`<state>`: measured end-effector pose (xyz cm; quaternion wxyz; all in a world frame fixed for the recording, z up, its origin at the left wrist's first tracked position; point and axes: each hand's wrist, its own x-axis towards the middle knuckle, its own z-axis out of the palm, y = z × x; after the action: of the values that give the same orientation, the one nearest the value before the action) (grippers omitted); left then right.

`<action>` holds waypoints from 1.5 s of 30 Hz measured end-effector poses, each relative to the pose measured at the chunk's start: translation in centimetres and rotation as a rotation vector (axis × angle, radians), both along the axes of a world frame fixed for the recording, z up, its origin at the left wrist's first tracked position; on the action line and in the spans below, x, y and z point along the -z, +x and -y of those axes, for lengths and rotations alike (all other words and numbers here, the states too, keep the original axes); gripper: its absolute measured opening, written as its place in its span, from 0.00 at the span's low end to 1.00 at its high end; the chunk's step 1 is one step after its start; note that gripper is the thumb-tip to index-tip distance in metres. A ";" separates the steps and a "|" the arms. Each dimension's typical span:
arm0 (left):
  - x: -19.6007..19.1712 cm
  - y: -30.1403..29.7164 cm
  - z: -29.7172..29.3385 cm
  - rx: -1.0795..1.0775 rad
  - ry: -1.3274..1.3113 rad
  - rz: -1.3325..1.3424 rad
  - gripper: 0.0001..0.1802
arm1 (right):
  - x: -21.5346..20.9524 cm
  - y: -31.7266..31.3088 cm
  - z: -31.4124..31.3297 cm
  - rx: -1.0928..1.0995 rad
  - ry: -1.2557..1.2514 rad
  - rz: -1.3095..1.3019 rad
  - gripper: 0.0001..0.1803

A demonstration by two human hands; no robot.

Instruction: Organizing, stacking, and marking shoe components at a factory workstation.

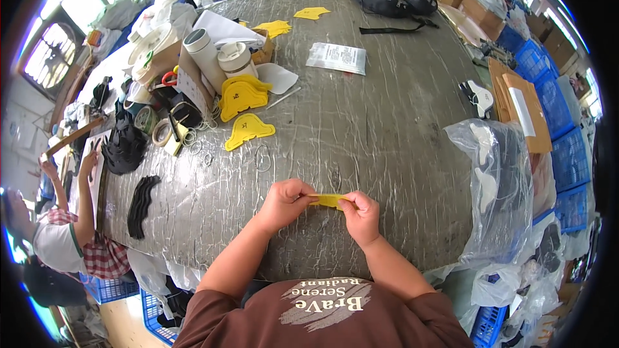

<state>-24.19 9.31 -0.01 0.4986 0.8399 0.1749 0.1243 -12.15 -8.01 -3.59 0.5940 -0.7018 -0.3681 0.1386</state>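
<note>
A small flat yellow piece (329,201) is stretched between my two hands, close to the near edge of the table. My left hand (284,203) pinches its left end between thumb and fingers. Its right end is gripped by my right hand (361,215), thumb on top. Further off to the left lies a single yellow cut-out piece (249,130) with a curved outline. Behind that, a stack of like yellow pieces (244,95) leans by a cup. A thin loop of cord (262,158) rests on the table ahead of my left hand.
Black strips (142,206) lie at the left, near a black bag (124,142). Tumblers (205,51), tape rolls and tools crowd the far left. A clear plastic bag (496,187) with white pieces covers the right edge. A printed packet (336,58) lies ahead; another person (71,238) works at left.
</note>
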 end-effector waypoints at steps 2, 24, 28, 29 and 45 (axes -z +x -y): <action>-0.1 -0.3 -0.2 0.062 0.135 0.198 0.14 | -1.0 0.7 -0.3 -0.010 0.057 0.116 0.08; -1.0 -3.2 2.5 -0.049 0.728 0.630 0.17 | -2.2 -0.7 0.2 0.034 0.205 0.710 0.22; -1.0 -2.5 2.0 -0.195 0.801 0.492 0.21 | -2.2 -0.6 0.3 -0.030 0.276 0.664 0.18; -1.2 -2.2 1.7 -0.229 0.817 0.436 0.22 | -2.2 -0.6 0.2 -0.066 0.301 0.634 0.18; 0.1 -0.7 -6.4 0.105 0.943 0.157 0.04 | -1.8 1.0 -0.3 -0.135 0.382 0.436 0.10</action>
<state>-24.90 15.68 -0.07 0.0807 0.9702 0.0185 0.2276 -11.13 -7.74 -1.83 0.6117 -0.5644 -0.5522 -0.0479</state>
